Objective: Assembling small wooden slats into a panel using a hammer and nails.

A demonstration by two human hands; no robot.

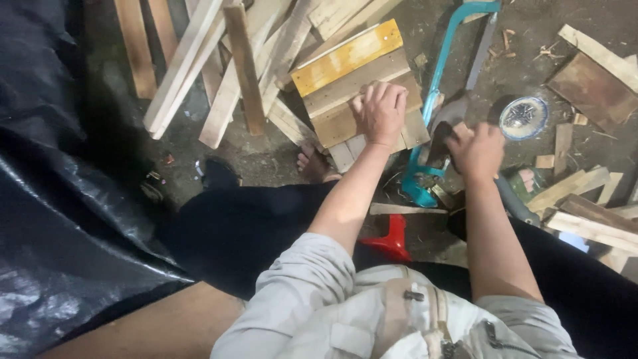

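This is a rough carpentry workshop set on a bare, dirty ground. Loose pale wooden slats (219, 73) pile up at eleven o'clock, a teal-framed hand saw (444, 73) lies at one o'clock, and offcuts and wood shavings (525, 50) scatter toward two o'clock.

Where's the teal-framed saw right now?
In the head view, the teal-framed saw lies on the ground right of centre, between the slatted wooden panel under the left hand and the right hand, its handle end near the right hand.
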